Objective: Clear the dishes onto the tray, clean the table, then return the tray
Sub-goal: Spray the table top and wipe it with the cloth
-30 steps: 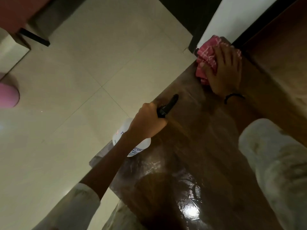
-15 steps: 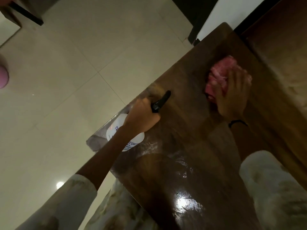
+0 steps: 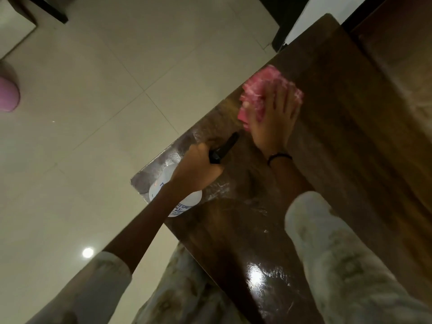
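Note:
My right hand point(image 3: 272, 118) presses a crumpled pink cloth point(image 3: 257, 90) flat on the dark wooden table point(image 3: 339, 136), near its left edge. My left hand point(image 3: 198, 169) grips the neck of a white spray bottle point(image 3: 184, 202) with a black nozzle point(image 3: 225, 147). The bottle stands at the table's left edge, close to the near corner. The table surface looks wet and streaky around both hands. No dishes or tray are in view.
Pale tiled floor point(image 3: 105, 101) lies to the left of the table. A pink object point(image 3: 8, 94) sits at the far left edge. Dark furniture legs point(image 3: 280, 36) stand beyond the table's far corner. A glare spot point(image 3: 257, 274) shines on the near tabletop.
My right hand has slid the pink cloth from the table's far corner toward me and leftward, close to the spray nozzle. My left hand stays on the bottle.

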Demonstrator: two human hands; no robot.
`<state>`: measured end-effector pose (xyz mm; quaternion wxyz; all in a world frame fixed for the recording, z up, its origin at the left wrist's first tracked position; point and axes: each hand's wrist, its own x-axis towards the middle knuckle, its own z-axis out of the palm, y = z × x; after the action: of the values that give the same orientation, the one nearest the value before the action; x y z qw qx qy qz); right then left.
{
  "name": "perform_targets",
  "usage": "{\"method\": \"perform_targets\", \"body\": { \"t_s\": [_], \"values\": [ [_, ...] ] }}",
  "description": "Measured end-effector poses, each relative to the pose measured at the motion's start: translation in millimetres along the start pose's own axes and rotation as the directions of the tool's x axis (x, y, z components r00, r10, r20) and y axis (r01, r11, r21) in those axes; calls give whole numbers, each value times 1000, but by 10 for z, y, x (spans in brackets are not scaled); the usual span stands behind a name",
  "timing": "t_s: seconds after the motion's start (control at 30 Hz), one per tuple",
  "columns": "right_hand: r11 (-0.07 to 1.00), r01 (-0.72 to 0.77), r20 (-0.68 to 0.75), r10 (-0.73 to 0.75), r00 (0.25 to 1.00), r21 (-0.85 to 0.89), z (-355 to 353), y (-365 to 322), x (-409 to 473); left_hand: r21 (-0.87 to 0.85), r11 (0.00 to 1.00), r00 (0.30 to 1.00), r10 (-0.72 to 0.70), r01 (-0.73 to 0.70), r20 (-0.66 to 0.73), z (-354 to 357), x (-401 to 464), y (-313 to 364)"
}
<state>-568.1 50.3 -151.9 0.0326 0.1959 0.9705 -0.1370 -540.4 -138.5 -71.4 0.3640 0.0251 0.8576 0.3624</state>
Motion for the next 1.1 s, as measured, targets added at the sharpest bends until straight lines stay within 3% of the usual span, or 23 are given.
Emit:
{"method": "perform_targets", "body": {
  "t_s": [0.07,0.13,0.23,0.3,0.37,0.5,0.67,0.83,0.93,1.03,1.1],
  "values": [
    [981,181,86,-174,981,-69,82,-296,-67,2,1000,1000,20,-20,-17,-43,-38,-59],
    [922,382,152,-370,917,-59,144,-390,-336,7,1000,999,25,-25,-33,-82,-71,-105],
    [863,505,217,-495,842,8,110,-34,-770,-3,1000,999,-1,1,-39,-156,-144,-168],
    [884,466,235,-451,861,-13,5,329,-841,-20,1000,998,-23,22,-56,-194,-177,-259],
    [939,337,194,-317,928,-75,-54,500,-712,-21,999,998,-29,28,-59,-215,-228,-330],
    [987,141,86,-134,987,-82,54,5,-430,-54,998,996,-35,30,-87,-227,-354,-462],
    [908,413,136,-402,906,-67,279,-668,-780,-81,997,989,-1,-11,-151,-252,-567,-587],
    [824,567,209,-553,806,-6,135,-94,-1375,-80,997,987,-1,-12,-161,-229,-757,-723],
    [887,446,191,-420,887,-122,63,228,-1364,-108,994,991,-33,19,-133,-177,-904,-875],
    [976,203,95,-195,976,-84,180,-141,-1213,-124,992,984,-35,14,-175,-113,-1080,-1019],
    [985,166,66,-162,985,-53,285,-537,-1179,-151,988,973,-48,13,-226,-87,-1192,-1129]
  ]
}}
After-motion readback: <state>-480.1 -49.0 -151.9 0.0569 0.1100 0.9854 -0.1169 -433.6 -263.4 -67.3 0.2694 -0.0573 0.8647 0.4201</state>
